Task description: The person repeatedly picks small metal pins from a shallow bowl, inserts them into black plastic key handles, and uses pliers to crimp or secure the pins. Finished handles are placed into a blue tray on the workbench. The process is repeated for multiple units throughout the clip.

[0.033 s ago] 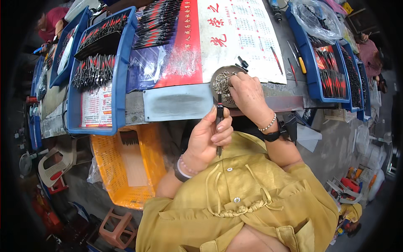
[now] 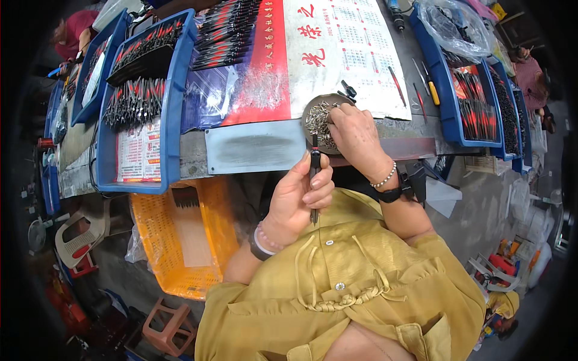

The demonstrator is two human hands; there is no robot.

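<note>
My left hand is wrapped round a slim black pen-shaped tool with a red band, held upright at the table's front edge. A round dish just beyond it holds many small silvery metal pins. Over the dish's right side, my right hand has its fingers bent down and together among the pins. Whatever those fingertips grip is hidden. A small black clip-like piece lies at the dish's far rim.
Blue trays of black-and-red pen-shaped pieces stand left, with another blue tray right. A pale blue plate lies left of the dish, a printed poster beyond. A yellow-handled screwdriver lies right. An orange crate sits below left.
</note>
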